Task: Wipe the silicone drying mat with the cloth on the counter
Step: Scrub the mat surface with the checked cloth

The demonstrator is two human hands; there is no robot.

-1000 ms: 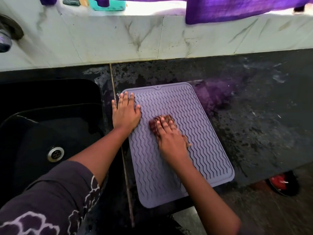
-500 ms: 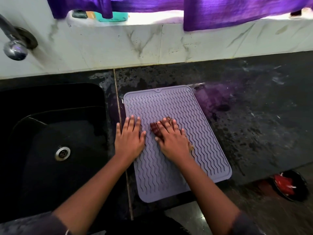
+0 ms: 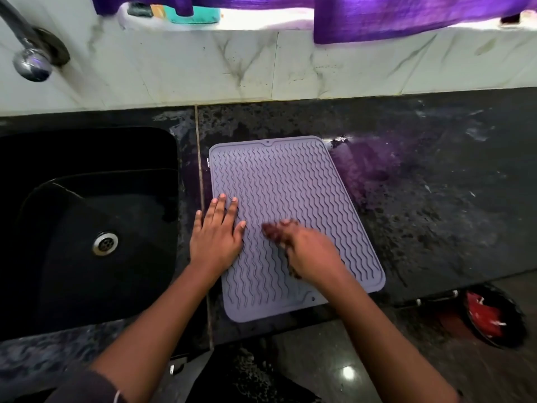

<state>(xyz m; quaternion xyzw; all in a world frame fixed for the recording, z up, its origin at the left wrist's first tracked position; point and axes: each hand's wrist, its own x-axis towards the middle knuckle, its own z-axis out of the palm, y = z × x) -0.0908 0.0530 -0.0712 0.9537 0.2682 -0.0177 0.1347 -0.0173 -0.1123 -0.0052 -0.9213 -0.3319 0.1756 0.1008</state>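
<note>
From the head camera, the grey-purple silicone drying mat [image 3: 290, 184] lies flat on the dark, wet-looking counter [image 3: 436, 199], just right of the black sink [image 3: 87, 199]. Its near end reaches the counter's front edge, and it sits a little askew to the seam in the stone.

The person's left hand [image 3: 216, 237] lies palm down on the mat's left edge. The fingers [image 3: 229, 207] are straight and slightly spread and hold nothing. The little finger sits off the mat, on the counter.

The right hand [image 3: 312, 251] is on the middle of the mat and smeared with blur. Its fingers look bent over a dark reddish-brown cloth [image 3: 271, 229], bunching it against the wavy ribs. More of the cloth shows dark under the heel of the hand.

A round metal drain [image 3: 105, 243] shows in the sink bottom, and a chrome tap [image 3: 29, 59] juts from the marble-tiled wall [image 3: 203, 68] above it. Purple fabric [image 3: 406, 16] hangs over the ledge at the top. A black bowl with something red in it [image 3: 491, 315] sits on the floor to the right.
</note>
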